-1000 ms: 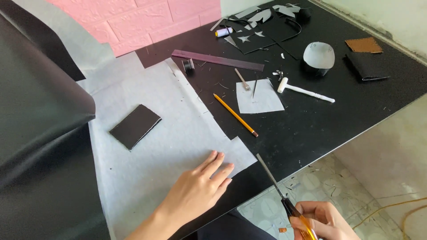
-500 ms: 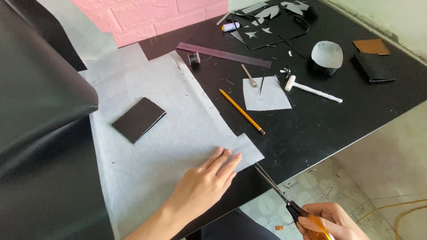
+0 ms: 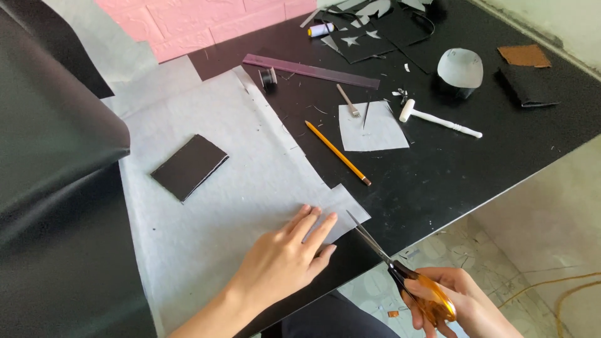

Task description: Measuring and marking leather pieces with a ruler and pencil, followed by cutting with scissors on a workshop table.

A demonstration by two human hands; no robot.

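The left hand (image 3: 282, 260) lay flat, fingers together, on the grey sheet (image 3: 219, 188); at its four o'clock, the right hand (image 3: 460, 307) had its fingers clamped on orange-handled scissors (image 3: 400, 272).

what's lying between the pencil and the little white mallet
In the head view, a pale paper square lies between the pencil and the mallet, with a thin dark tool resting on it.

We see a bright picture with soft daylight. The black table (image 3: 476, 169) shines pale at the right of the frame. A soft glow lies on the black sheet (image 3: 56, 131) at the left. Shadows are faint and small. Most of it looks sharp; the far top things look tiny.
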